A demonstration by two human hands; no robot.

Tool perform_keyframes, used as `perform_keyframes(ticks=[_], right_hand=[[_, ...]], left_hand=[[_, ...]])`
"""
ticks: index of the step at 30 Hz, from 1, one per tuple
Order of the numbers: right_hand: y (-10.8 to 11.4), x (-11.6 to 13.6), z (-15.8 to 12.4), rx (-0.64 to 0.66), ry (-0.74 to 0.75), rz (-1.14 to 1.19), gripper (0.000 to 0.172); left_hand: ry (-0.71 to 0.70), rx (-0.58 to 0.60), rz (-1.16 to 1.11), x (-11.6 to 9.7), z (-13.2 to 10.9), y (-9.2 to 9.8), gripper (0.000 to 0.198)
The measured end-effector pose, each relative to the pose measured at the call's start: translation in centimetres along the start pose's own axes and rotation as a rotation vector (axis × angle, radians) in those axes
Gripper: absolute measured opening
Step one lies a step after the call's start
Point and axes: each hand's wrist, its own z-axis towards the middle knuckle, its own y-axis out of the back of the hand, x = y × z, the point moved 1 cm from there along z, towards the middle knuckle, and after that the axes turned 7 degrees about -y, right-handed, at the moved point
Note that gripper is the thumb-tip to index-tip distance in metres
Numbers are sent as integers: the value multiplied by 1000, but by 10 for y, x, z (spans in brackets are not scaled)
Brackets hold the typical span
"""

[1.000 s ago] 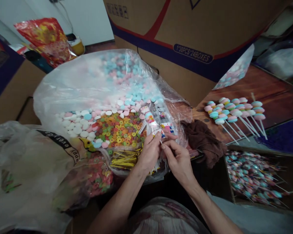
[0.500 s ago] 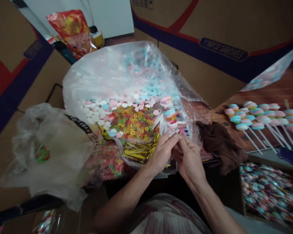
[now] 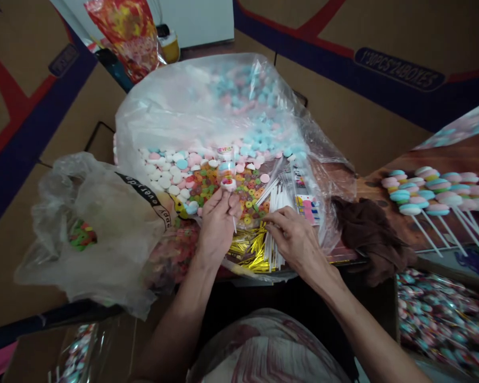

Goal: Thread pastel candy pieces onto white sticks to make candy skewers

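My left hand (image 3: 219, 221) is closed round the stick of a marshmallow lollipop (image 3: 226, 169), which stands upright in a clear wrapper gathered at its base. My right hand (image 3: 293, 234) reaches over a pile of gold twist ties (image 3: 249, 252), thumb and forefinger pinched at the upper end of a tie. White lollipop sticks (image 3: 278, 199) lie just behind the right fingers. Ring-shaped gummies (image 3: 249, 191) spread behind the left hand, beside white, pink and blue marshmallows (image 3: 167, 173).
A large clear bag (image 3: 167, 106) covers the back of the work surface. Finished-looking marshmallow lollipops (image 3: 439, 186) lie at right, by a brown cloth (image 3: 369, 239). Below them is a box of wrapped lollipops (image 3: 439, 319). A plastic bag (image 3: 91, 223) sits left; cardboard boxes (image 3: 327, 80) stand behind.
My hands were together at the wrapper's base and have parted. The left has carried the lollipop leftward; the right has come to the gold twist ties. The whole view has shifted slightly.
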Motion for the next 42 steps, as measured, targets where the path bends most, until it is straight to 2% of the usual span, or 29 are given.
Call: perform_keyframes(ticks=[3, 6, 11, 15, 20, 23, 25, 29, 35, 38, 42], right_hand=[[-8, 5, -3, 75, 106, -187, 20], [-17, 8, -7, 46, 148, -377, 20], [-25, 0, -5, 6, 179, -401, 20], [-21, -7, -3, -42, 127, -229, 21], [-18, -11, 4, -155, 4, 222, 15], [-17, -13, 12, -201, -119, 468, 16], [-16, -11, 16, -195, -148, 561, 18], [-16, -3, 24, -129, -140, 684, 16], [-20, -2, 31, -90, -305, 894, 19], [-17, -4, 32, -120, -322, 897, 23], [-14, -5, 28, -105, -275, 840, 19]], left_hand=[[54, 15, 18, -2, 3, 4, 15], [79, 5, 23, 4, 3, 6, 13], [54, 40, 16, 13, 4, 9, 9], [69, 71, 22, 10, 4, 10, 15], [40, 84, 121, 14, 4, 10, 18], [-18, 36, 223, 22, 4, 9, 19], [-32, -12, 281, 26, 3, 7, 19], [-10, 28, 341, 31, -2, 0, 20], [-28, 159, 395, 37, -8, -2, 11], [-102, 205, 448, 41, -7, -1, 17], [-107, 170, 393, 45, -6, -4, 26]])
